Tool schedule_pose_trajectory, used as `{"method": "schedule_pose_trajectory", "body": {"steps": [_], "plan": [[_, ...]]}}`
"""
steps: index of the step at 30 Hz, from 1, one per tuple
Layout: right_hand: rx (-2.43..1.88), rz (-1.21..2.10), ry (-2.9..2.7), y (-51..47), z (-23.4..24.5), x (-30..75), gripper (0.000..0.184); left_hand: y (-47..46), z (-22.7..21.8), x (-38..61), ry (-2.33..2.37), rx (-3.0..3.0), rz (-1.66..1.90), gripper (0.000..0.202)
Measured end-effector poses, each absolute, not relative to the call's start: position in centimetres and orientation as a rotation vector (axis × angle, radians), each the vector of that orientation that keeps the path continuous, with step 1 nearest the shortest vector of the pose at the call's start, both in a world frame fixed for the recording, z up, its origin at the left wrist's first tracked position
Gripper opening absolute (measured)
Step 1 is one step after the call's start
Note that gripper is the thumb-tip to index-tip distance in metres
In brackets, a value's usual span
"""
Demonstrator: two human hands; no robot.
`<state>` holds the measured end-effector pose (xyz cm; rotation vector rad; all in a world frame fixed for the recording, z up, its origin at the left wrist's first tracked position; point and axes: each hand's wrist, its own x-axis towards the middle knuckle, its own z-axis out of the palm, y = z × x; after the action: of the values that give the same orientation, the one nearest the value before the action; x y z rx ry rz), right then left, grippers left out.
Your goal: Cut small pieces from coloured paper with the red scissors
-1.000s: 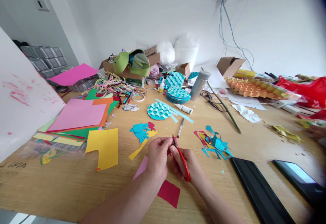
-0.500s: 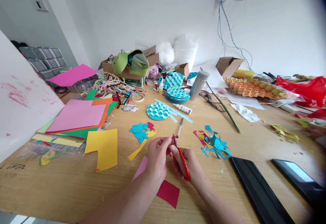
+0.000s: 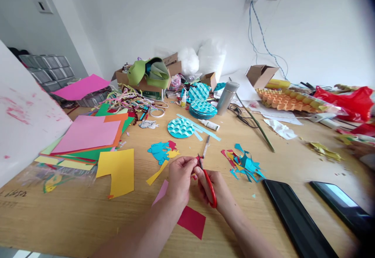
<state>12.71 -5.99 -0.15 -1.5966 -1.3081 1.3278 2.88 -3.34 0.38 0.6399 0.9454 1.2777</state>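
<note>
My right hand [image 3: 218, 193] is closed round the red-handled scissors [image 3: 208, 183], blades pointing up and away. My left hand [image 3: 181, 181] pinches a small red paper piece [image 3: 194, 177] against the blades; most of that piece is hidden by my fingers. Under my wrists lie a red paper square [image 3: 191, 222] and a pink sheet [image 3: 161, 192] on the wooden table [image 3: 73, 219]. Just beyond my hands sit a blue paper fish cut-out [image 3: 160, 151] and a yellow strip [image 3: 157, 172].
A yellow sheet [image 3: 117, 170] and a stack of coloured paper [image 3: 88, 137] lie at left. Coloured scraps [image 3: 244, 163] and two dark tablets [image 3: 295, 219] lie at right. Blue wave discs [image 3: 181, 128], a glue tube [image 3: 210, 124], a steel bottle [image 3: 227, 97] and boxes crowd the back.
My hands stay together with the scissors on the red piece. The view has drifted slightly, nothing else on the table has moved.
</note>
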Motion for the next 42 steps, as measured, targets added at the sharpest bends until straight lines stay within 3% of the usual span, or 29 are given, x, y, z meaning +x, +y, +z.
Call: {"method": "schedule_pose_trajectory", "body": {"steps": [27, 42], "plan": [[-1.557, 1.347, -1.492, -6.0, 0.5, 13.0, 0.068, -1.4, 1.2, 0.6, 0.954, 0.756, 1.063, 0.018], [-1.588, 1.390, -1.473, -6.1, -0.1, 13.5, 0.063, -1.3, 2.5, 0.1, 1.022, 0.833, 0.977, 0.010]]}}
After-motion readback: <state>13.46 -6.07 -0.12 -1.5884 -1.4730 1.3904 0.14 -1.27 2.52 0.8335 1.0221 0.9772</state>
